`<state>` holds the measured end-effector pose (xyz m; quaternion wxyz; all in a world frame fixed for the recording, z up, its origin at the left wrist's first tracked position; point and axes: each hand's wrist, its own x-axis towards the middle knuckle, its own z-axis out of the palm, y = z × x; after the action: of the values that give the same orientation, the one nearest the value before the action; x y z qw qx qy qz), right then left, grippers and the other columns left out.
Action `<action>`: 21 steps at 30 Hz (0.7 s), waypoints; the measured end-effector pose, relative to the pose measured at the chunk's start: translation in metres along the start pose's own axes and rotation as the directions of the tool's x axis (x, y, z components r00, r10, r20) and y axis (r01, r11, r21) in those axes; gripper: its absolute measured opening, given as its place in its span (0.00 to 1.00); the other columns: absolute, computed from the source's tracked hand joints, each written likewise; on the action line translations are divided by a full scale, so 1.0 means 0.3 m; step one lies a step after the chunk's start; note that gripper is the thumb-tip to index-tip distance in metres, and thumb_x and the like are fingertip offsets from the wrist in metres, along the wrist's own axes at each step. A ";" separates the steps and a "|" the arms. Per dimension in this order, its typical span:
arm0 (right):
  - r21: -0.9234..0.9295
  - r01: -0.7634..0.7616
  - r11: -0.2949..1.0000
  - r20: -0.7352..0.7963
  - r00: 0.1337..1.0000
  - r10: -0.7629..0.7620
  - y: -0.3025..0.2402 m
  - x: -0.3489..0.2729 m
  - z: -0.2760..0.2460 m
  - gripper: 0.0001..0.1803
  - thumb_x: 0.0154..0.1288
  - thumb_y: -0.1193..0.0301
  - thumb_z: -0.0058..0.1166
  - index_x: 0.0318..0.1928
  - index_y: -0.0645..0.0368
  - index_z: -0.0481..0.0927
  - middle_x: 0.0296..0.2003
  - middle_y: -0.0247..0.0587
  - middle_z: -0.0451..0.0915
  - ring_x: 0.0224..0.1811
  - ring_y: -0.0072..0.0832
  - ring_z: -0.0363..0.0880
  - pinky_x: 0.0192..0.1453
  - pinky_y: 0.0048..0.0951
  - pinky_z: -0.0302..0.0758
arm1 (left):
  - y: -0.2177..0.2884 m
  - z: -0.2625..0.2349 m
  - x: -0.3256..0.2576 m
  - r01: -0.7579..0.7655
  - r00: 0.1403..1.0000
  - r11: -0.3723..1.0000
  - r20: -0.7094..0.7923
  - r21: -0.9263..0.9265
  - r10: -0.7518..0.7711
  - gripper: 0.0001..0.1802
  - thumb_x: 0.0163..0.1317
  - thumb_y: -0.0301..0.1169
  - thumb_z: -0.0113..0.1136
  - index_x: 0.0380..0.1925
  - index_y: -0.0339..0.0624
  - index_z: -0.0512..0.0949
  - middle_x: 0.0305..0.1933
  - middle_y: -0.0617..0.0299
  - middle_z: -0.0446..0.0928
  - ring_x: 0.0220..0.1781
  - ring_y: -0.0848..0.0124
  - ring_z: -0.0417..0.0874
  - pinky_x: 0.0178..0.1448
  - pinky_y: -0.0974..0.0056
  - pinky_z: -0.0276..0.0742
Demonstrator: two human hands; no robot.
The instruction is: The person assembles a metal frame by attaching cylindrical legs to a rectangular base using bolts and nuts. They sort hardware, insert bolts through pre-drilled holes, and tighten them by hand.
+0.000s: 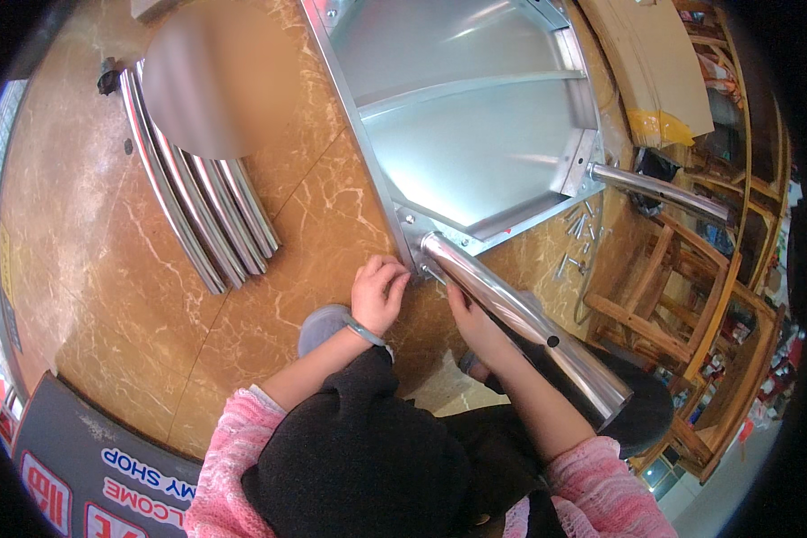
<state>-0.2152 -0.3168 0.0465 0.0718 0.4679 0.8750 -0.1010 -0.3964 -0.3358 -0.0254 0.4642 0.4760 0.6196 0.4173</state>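
A shiny metal table frame [475,94] lies underside up on the floor, with a cross bar and bolted corners. At its near corner a round steel leg [529,327] sticks out toward me and to the right. My left hand [381,291] is at that corner's outer edge, its thumb and fingers drawn together; whatever they pinch is too small to make out. My right hand [477,323] is beside the leg, close to the same corner, its fingers partly hidden by the leg. A second steel leg [668,193] juts out from the right corner.
Several loose steel tubes [202,211] lie on the brown tiled floor at left, partly covered by a blurred patch. Bolts [581,224] are scattered right of the frame. Wooden stools [663,278] and cardboard [659,67] stand at right. A dark doormat [81,430] lies lower left.
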 end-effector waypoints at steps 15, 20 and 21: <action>0.630 -0.661 -0.407 0.764 0.620 0.176 0.017 0.049 0.002 0.14 0.67 0.58 0.45 0.32 0.56 0.72 0.20 0.32 0.70 0.18 0.17 0.67 0.17 0.19 0.60 | 0.048 0.038 0.080 -0.525 0.850 0.848 0.100 0.074 0.518 0.11 0.40 0.24 0.59 0.29 0.41 0.77 0.31 0.62 0.74 0.32 0.63 0.74 0.37 0.62 0.68; 0.641 -0.363 0.676 0.160 0.925 0.344 -0.044 0.035 -0.013 0.17 0.67 0.64 0.46 0.49 0.64 0.71 0.35 0.41 0.74 0.34 0.28 0.74 0.37 0.26 0.71 | 0.053 0.038 0.090 -0.570 0.820 0.817 0.121 0.093 0.559 0.13 0.37 0.23 0.57 0.29 0.41 0.78 0.31 0.63 0.73 0.33 0.65 0.73 0.38 0.63 0.68; 0.593 -0.366 0.717 0.161 0.927 0.339 -0.049 0.036 -0.015 0.18 0.67 0.65 0.46 0.52 0.64 0.70 0.37 0.41 0.74 0.36 0.29 0.73 0.41 0.27 0.71 | 0.053 0.037 0.089 -0.574 0.817 0.813 0.130 0.100 0.561 0.13 0.37 0.23 0.57 0.29 0.41 0.78 0.31 0.63 0.74 0.33 0.65 0.73 0.38 0.63 0.68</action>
<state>-0.2337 -0.3149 0.0500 -0.0480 0.6212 0.6873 -0.3733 -0.3856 -0.3056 -0.0172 0.3141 0.6885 0.4532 0.4711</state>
